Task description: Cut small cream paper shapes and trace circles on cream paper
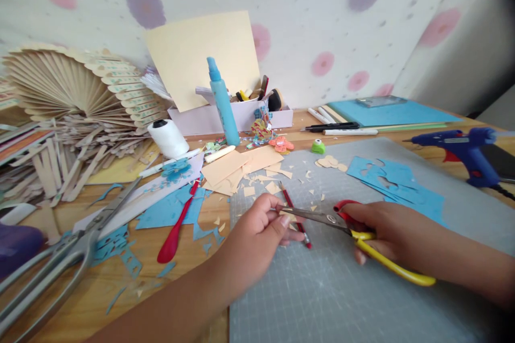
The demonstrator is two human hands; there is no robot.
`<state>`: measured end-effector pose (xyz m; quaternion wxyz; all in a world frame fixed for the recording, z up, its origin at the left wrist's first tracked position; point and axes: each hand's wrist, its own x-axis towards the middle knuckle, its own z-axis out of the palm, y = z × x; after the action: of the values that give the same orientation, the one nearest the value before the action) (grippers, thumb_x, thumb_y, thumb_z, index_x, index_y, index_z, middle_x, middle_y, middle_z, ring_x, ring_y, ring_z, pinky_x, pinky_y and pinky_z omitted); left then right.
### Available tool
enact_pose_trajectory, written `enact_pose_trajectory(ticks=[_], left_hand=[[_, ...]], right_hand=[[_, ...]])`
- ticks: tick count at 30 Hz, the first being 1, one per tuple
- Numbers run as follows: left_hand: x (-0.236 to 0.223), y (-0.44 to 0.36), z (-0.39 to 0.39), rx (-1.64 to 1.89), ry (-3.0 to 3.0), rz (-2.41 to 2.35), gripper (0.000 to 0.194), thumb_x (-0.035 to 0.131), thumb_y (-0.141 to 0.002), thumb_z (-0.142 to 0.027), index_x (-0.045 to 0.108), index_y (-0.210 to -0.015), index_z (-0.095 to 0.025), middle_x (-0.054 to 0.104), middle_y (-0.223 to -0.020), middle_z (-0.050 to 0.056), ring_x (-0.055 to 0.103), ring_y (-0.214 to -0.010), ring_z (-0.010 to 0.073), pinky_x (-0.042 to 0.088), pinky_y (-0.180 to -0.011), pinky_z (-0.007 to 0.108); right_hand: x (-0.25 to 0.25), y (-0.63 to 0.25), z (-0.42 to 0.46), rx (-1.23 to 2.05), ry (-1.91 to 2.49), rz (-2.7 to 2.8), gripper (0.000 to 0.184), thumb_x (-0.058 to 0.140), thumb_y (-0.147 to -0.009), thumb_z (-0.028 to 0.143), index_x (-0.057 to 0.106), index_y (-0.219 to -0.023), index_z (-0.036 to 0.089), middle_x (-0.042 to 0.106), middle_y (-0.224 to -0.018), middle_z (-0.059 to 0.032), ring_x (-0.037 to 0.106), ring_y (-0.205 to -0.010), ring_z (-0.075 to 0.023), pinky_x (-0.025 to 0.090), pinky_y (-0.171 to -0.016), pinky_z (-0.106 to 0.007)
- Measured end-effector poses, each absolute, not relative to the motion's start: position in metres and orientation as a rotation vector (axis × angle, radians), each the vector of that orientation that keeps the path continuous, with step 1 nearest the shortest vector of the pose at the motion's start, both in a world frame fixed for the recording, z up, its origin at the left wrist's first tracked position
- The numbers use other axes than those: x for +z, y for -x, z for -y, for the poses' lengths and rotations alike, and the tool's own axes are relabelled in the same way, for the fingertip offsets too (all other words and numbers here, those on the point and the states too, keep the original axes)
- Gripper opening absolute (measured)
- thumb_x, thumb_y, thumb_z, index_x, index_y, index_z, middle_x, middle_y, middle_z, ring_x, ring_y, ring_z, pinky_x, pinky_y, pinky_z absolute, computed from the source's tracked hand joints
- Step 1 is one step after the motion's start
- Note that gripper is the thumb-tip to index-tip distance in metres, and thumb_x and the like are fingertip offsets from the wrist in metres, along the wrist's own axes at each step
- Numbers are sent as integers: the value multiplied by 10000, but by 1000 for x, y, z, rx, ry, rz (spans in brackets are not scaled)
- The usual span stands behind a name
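My right hand [374, 230] grips a pair of scissors [322, 216] with one yellow and one red handle, its blades pointing left. Pinched in the fingers of my left hand [261, 230] is a small piece of cream paper [288, 213], mostly hidden, with the scissor tips right at it. Beneath both hands a red pencil [304, 236] lies on the grey cutting mat [322, 289]. Cream paper scraps [273, 187] and larger cream sheets [229, 169] are scattered just beyond. A small stack of cut cream pieces [330, 163] rests farther back on the mat.
Large metal shears [80, 246] and a red spatula-like tool [177, 230] lie at left. Blue cut paper [398, 182] and a blue glue gun [462, 144] are at right. A blue spray bottle [223, 104], white thread spool [168, 138] and green punch [318, 146] stand behind.
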<state>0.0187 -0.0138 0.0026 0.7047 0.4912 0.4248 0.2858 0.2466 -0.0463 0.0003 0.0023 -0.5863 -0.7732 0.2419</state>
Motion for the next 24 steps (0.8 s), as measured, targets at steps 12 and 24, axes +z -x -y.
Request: enact_pose_trajectory(ticks=[12, 24], left_hand=[[0, -18, 15, 643, -1118, -967, 149, 430, -935, -78, 477, -820, -160, 654, -775, -27, 691, -686, 69, 477, -670, 192], [-5, -15, 15, 639, -1187, -883, 125, 406, -945, -107, 458, -855, -177, 700, -895, 35, 675, -718, 74, 477, -705, 213]], right_hand=[[2, -245, 46, 789, 1868, 2415, 173, 514, -771, 390, 524, -759, 217, 636, -751, -76, 585, -683, -253, 439, -615, -347], [0, -248, 47, 776, 1846, 2452, 154, 550, -800, 369, 536, -779, 217, 655, -766, -68, 609, -687, -244, 442, -607, -320]])
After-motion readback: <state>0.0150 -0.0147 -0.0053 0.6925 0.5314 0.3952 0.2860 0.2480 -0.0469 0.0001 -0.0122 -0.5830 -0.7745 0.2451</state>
